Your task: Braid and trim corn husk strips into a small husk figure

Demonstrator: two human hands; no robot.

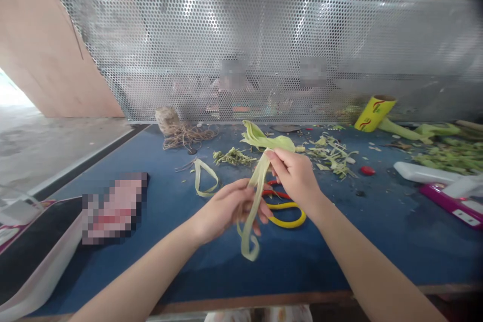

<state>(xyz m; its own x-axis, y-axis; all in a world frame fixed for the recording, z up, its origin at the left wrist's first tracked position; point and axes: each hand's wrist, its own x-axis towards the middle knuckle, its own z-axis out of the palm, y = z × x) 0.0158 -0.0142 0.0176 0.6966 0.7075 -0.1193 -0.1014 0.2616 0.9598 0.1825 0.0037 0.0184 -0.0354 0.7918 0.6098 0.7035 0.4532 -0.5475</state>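
A long pale green leaf strip, like corn husk, hangs between my hands with its lower end curled over the table. My right hand pinches its upper end between thumb and fingers. Lower down, my left hand has its fingers loosely bent around the same strip. Under my hands lie scissors with yellow and red handles, their blades hidden. Just beyond my right hand is a broader green husk leaf. A bent strip loop lies left of my hands, near a small heap of twisted green pieces.
A perforated metal screen borders the blue table at the back. Twine lies back left. Shredded scraps, a yellow roll and a purple-and-white power strip are right. A dark tray-like object stands left.
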